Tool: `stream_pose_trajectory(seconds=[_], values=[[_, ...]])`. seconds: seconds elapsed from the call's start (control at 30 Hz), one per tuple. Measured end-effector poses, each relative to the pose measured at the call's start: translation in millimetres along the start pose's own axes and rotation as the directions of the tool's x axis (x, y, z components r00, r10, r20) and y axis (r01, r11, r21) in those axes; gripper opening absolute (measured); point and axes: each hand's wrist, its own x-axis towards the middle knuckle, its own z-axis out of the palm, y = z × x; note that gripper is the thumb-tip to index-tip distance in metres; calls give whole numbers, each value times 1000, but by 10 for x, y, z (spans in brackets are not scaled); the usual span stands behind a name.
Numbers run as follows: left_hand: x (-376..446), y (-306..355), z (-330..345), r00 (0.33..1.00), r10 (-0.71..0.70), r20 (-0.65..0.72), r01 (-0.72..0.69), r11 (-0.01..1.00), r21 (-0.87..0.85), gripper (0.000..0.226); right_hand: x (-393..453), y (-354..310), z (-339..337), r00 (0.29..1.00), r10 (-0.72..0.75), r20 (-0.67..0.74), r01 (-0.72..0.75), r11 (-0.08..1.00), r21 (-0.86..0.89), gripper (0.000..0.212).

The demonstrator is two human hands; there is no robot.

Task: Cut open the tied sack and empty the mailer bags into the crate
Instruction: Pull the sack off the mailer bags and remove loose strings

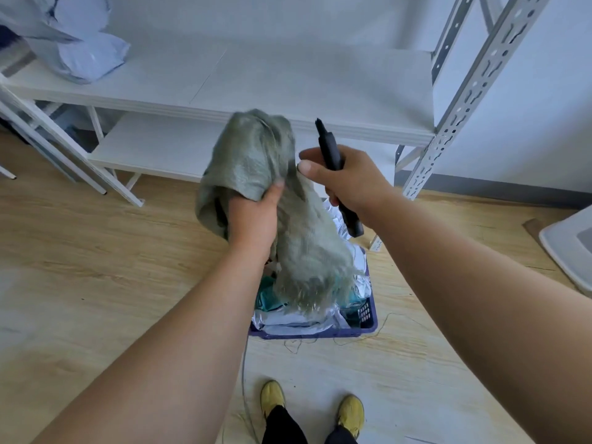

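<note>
A grey-green woven sack [253, 161] hangs upside down above a purple crate [368, 325] on the floor, its frayed open end drooping into the crate. My left hand [253, 216] grips a bunch of the sack's cloth. My right hand [346, 181] holds a black utility knife [330, 149], point up, with thumb and forefinger pinching the sack's fabric. Silver, white and teal mailer bags [298, 318] fill the crate beneath the sack.
A white metal shelf unit [256, 91] stands right behind the crate, with pale blue mailer bags [86, 56] on its left end. A white bin [573, 248] sits at the right edge. Loose string [320, 342] lies on the wooden floor by my yellow shoes [272, 395].
</note>
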Motion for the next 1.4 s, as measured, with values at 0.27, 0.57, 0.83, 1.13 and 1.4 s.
stream_pose_trajectory(seconds=[0.27,0.57,0.83,1.13,1.4], values=[[0,-153,-18,993,-101,60,97,993,60,60,-11,225,-42,995,91,-36,-91,996,-8,29],[133,-110,-39,963,-268,29,268,963,25,42,-46,487,-155,990,143,19,-141,988,-60,49],[11,35,125,819,-549,168,574,791,-212,61,-192,942,90,982,188,-6,-173,887,-428,69],[82,293,150,947,-262,185,300,928,-222,39,-2,631,-160,986,41,-162,-110,888,-446,18],[135,467,129,969,-184,168,208,968,-139,38,103,438,-180,981,-7,-194,-86,881,-466,24]])
